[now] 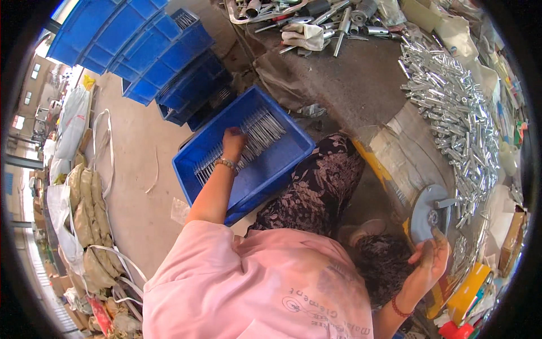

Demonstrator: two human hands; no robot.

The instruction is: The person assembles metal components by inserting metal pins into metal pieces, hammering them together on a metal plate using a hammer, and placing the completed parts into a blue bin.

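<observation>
My left hand [233,142] reaches down into a blue plastic crate [288,161] on the floor and rests on a layer of thin metal rods [257,133] lying in it; whether the fingers grip any rods is hidden. My right hand [432,257] rests at the edge of the workbench, fingers curled, touching the lower rim of a round blue-grey metal disc [426,212] of a small machine. A bracelet sits on each wrist. My pink shirt and patterned trousers fill the lower middle.
A big heap of short shiny metal tubes [457,107] covers the bench at right. Stacked blue crates [164,62] stand at upper left. Tools and a cloth [305,34] lie at the top. Filled sacks [90,220] line the left floor. Coloured boxes [468,288] sit at lower right.
</observation>
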